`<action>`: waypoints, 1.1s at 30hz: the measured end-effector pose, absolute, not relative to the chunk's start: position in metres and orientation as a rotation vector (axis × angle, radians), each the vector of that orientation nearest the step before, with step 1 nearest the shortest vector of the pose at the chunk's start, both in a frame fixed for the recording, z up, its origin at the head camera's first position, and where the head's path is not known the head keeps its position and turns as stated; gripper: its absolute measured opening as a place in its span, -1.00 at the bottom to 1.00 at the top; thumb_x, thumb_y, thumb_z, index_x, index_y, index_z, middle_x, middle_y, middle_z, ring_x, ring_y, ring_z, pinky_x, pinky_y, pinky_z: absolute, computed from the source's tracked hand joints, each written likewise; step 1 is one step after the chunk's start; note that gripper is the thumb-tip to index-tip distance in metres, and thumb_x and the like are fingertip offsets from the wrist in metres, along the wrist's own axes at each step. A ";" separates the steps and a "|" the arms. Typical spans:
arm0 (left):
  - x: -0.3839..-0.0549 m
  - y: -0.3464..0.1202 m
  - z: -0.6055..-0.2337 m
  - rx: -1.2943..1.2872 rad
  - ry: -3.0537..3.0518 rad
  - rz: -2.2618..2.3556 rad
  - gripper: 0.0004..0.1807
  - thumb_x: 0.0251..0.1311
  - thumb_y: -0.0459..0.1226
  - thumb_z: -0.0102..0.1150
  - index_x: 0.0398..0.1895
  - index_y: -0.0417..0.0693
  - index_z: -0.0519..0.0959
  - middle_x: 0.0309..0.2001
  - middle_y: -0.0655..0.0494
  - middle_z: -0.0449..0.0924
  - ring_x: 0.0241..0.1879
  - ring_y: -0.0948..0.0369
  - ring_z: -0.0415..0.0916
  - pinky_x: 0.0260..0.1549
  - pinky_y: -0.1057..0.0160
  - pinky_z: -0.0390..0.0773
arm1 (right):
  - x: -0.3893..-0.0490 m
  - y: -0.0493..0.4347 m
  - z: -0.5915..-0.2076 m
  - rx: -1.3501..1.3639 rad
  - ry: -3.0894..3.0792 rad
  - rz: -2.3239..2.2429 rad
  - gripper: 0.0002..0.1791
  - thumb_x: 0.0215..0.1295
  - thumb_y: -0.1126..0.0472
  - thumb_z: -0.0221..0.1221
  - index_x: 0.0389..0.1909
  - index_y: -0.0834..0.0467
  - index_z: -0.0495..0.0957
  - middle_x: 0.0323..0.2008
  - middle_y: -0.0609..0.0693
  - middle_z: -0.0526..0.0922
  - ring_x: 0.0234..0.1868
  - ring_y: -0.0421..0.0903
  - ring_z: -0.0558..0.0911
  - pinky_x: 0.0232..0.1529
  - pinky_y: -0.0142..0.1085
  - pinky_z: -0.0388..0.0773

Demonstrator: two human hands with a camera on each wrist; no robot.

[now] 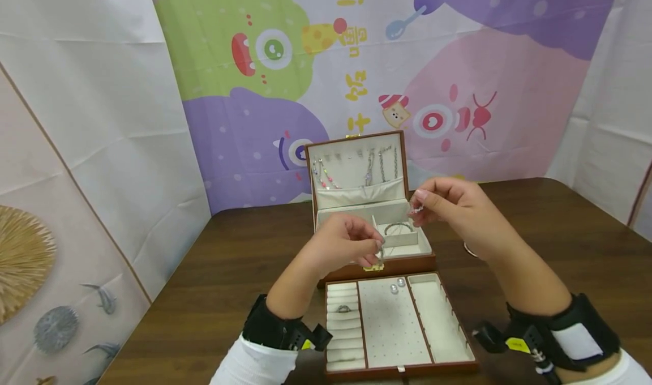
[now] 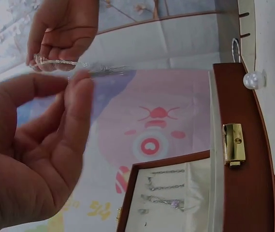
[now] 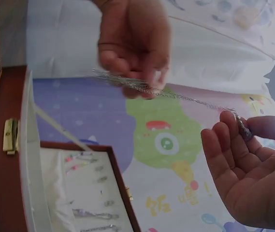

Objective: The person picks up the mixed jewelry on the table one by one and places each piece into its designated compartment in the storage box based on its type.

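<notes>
A thin silver chain (image 3: 190, 100) stretches between the two hands above the open jewelry box (image 1: 407, 265). My left hand (image 1: 346, 240) pinches one part of it between thumb and fingertips, with loose strands trailing beyond the fingers in the right wrist view. The other end is pinched by my right hand (image 1: 453, 209), held higher, near the box's right side. In the box's compartments lies a round bracelet (image 1: 398, 224). Necklaces hang inside the raised lid, among them a colourful beaded one (image 1: 326, 176).
In front of the box sits a brown-rimmed tray (image 1: 361, 375) with ring rolls, a pearl earring (image 1: 394, 289) beside another, and a ring (image 1: 343, 309). A hoop (image 1: 470, 250) lies on the wooden table (image 1: 244, 260), partly behind the right wrist. Behind hangs a cartoon cloth (image 1: 285, 11).
</notes>
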State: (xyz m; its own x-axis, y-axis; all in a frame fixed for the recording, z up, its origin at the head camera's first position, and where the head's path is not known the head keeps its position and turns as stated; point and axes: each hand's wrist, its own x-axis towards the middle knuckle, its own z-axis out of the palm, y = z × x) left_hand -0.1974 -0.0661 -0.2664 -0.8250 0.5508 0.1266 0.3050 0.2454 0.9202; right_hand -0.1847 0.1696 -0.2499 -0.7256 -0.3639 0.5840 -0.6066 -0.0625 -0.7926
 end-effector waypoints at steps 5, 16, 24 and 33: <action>-0.196 -0.065 -0.269 0.970 2.286 1.484 -0.85 0.24 -0.48 0.10 -0.22 -0.45 0.61 -0.41 -0.09 0.66 -0.40 0.13 0.65 -0.28 0.15 0.67 | -0.184 0.170 -0.249 1.125 -1.991 1.911 -0.80 0.46 0.40 0.00 -0.35 0.36 0.54 -0.46 0.06 0.59 -0.41 -0.07 0.60 -0.28 -0.26 0.63; -0.189 -0.057 -0.267 1.085 2.277 1.654 -0.74 0.34 -0.42 0.07 0.04 -0.36 0.56 -0.06 -0.15 0.64 -0.07 0.15 0.60 -0.08 0.21 0.60 | -0.174 0.172 -0.245 1.119 -1.930 1.987 -0.76 0.47 0.39 -0.02 -0.02 0.33 0.59 -0.53 0.02 0.49 -0.57 -0.14 0.43 -0.64 -0.36 0.44; -0.190 -0.050 -0.276 1.195 1.908 1.684 -0.53 0.35 -0.47 -0.04 0.32 -0.37 0.29 0.12 -0.38 0.47 0.10 0.12 0.53 0.13 0.10 0.48 | -0.175 0.175 -0.241 1.557 -1.879 2.046 -0.51 0.54 0.43 -0.28 0.43 0.23 0.22 -0.42 0.10 0.57 -0.66 -0.04 0.30 -0.75 -0.24 0.22; -0.187 -0.047 -0.276 1.136 1.841 1.724 -0.61 0.34 -0.47 -0.03 0.20 -0.48 0.36 0.09 -0.37 0.49 0.07 0.17 0.53 0.16 0.13 0.45 | -0.173 0.177 -0.241 1.676 -1.967 1.935 -0.48 0.53 0.44 -0.28 0.47 0.26 0.11 -0.39 0.17 0.58 -0.71 -0.03 0.30 -0.78 -0.20 0.24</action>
